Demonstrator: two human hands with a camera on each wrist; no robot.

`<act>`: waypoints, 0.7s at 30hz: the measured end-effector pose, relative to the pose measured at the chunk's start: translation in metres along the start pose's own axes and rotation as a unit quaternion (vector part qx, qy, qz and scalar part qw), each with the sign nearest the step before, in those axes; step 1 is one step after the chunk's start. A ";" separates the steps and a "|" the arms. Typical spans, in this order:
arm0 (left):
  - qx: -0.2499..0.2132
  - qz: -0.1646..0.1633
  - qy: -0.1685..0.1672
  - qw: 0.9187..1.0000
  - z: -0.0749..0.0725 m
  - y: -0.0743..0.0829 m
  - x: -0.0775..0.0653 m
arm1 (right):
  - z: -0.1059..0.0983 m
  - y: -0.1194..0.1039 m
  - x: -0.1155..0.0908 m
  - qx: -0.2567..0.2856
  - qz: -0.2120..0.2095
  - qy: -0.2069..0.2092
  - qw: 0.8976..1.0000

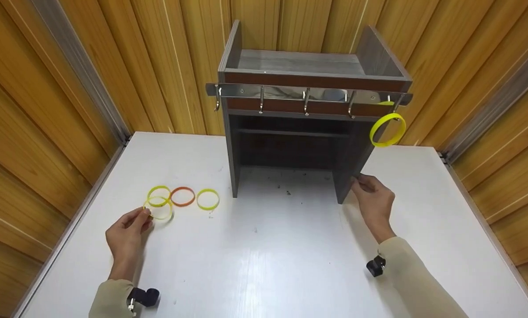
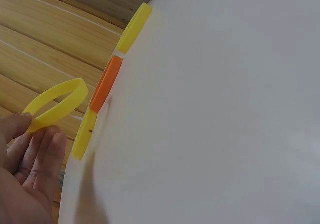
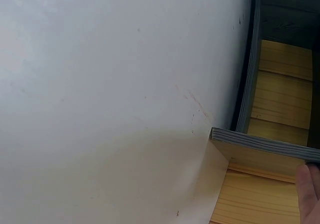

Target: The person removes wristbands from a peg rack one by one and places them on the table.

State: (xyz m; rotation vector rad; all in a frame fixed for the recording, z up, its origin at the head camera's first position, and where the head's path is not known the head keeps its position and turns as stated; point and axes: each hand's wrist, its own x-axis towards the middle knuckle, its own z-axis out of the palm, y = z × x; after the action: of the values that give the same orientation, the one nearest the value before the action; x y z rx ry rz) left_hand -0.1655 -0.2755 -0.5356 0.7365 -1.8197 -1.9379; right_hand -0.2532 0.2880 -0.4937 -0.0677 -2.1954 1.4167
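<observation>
My left hand (image 1: 126, 234) pinches a thin yellow wristband (image 2: 62, 109) between thumb and fingers, raised above the white table. Behind it lie a yellow wristband (image 2: 85, 136), an orange wristband (image 2: 106, 84) and another yellow wristband (image 1: 208, 209), in a row on the tabletop. My right hand (image 1: 375, 205) touches the outer face of the right side panel of a grey shelf unit (image 1: 286, 77), low down; only its fingertips show in the right wrist view. A yellow wristband (image 1: 387, 144) hangs on the rightmost hook of the metal hook rail (image 1: 286, 92).
The rail runs across the front of the shelf unit, with several hooks pointing forward. Wood-patterned walls (image 1: 180, 66) enclose the white table (image 1: 255, 265) at the back and both sides. Small dark specks lie under the unit.
</observation>
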 end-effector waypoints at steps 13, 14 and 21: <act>0.058 -0.046 0.026 0.997 -0.016 0.000 0.004 | 0.000 0.000 0.000 -0.010 -0.013 -0.002 1.000; 0.065 -0.046 0.026 0.996 -0.017 -0.001 0.004 | 0.000 -0.001 0.000 -0.011 -0.014 -0.001 1.000; 0.109 -0.057 0.018 0.992 -0.020 -0.002 0.003 | 0.001 -0.001 0.000 -0.009 -0.019 0.001 1.000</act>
State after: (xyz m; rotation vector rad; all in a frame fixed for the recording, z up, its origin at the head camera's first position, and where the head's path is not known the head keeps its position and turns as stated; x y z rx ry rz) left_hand -0.1556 -0.2935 -0.5381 0.9561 -2.0288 -1.7989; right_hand -0.2535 0.2871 -0.4929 -0.0342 -2.1961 1.3748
